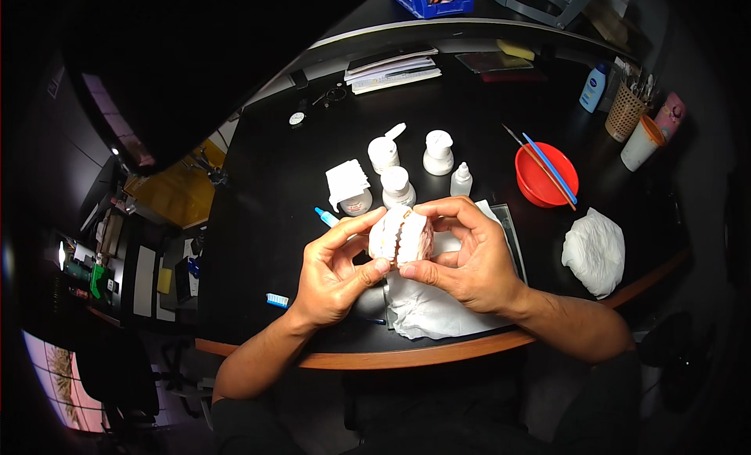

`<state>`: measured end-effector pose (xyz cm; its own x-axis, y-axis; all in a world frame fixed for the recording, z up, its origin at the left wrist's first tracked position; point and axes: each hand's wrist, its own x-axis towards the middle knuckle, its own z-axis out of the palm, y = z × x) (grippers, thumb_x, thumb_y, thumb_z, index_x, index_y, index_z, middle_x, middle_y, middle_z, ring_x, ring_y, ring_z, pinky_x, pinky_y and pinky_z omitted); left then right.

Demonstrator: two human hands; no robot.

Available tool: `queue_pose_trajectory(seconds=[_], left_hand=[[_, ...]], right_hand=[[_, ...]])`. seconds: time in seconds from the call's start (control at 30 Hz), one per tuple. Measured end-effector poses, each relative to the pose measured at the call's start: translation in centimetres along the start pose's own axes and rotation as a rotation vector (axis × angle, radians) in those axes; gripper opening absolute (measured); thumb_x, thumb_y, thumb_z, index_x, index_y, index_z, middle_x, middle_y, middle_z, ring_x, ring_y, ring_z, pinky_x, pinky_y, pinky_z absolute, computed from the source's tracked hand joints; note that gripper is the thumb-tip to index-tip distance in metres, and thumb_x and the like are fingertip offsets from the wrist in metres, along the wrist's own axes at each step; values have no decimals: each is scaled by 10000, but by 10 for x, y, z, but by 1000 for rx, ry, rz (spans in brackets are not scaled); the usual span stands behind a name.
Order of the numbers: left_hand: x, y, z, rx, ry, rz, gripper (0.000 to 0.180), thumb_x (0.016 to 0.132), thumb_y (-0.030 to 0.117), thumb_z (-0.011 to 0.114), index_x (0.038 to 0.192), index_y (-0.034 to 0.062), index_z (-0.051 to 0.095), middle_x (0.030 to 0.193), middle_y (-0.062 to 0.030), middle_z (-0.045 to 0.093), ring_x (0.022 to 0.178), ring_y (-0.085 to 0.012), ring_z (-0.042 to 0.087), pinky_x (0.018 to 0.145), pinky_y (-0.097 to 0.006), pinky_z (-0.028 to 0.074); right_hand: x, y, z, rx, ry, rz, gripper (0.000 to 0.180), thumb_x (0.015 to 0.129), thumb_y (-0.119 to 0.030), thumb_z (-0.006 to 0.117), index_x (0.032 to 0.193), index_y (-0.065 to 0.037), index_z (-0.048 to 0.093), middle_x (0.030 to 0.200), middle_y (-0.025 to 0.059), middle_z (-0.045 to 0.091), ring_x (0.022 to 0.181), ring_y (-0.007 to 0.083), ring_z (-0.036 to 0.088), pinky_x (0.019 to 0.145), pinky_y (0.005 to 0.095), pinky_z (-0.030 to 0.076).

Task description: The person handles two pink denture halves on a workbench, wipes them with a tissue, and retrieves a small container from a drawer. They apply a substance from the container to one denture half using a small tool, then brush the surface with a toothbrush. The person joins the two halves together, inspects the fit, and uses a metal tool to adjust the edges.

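The left hand [336,271] and right hand [473,255] grasp a whitish, tooth-lined, two-part dental model [408,234], its halves [382,237] seemingly already paired but not yet fully closed.

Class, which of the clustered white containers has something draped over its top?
The leftmost white container: a white sheet drapes over its top, whereas the others have nothing laid over theirs.
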<state>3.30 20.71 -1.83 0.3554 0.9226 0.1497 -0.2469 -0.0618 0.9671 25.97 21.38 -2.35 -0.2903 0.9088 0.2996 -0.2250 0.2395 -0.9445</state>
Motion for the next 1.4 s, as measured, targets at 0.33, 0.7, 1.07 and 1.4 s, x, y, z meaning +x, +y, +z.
queue_pose_trajectory(seconds=[0.33, 0.7, 1.07, 1.4], left_hand=[[-2, 0, 4, -6, -26, 162, 706, 845, -175, 748, 1491, -59, 489, 1351, -115, 503, 1312, -225, 539, 1116, -426, 559], [-1, 4, 0, 10, -62, 114, 720, 809, -177, 785, 1466, -72, 508, 1376, -133, 521, 1341, -257, 554, 1098, -457, 574], [-1, 1, -6, -92, 10, -173, 436, 942, 121, 804, 1294, -74, 637, 966, -137, 754, 839, -160, 744, 727, -295, 642], [-1, 0, 1, -92, 23, -194, 465, 956, 131, 791, 1342, -53, 608, 970, -131, 759, 851, -159, 753, 728, -293, 641]], right_hand=[[-3, 0, 1, 17, -44, -127, 679, 738, 36, 912, 1335, -48, 600, 1321, 78, 487, 1280, 217, 578, 1008, 369, 631], [-1, -3, -2, -15, -101, -102, 673, 772, 25, 899, 1364, -17, 583, 1342, 89, 482, 1318, 242, 562, 1017, 412, 630], [1, -2, -2, 73, -63, 159, 371, 936, -184, 829, 1130, 60, 627, 1117, 120, 576, 776, 152, 725, 601, 199, 585], [1, -5, -1, 113, -48, 160, 347, 963, -206, 801, 1092, 57, 616, 1017, 107, 608, 727, 130, 718, 580, 213, 585]])
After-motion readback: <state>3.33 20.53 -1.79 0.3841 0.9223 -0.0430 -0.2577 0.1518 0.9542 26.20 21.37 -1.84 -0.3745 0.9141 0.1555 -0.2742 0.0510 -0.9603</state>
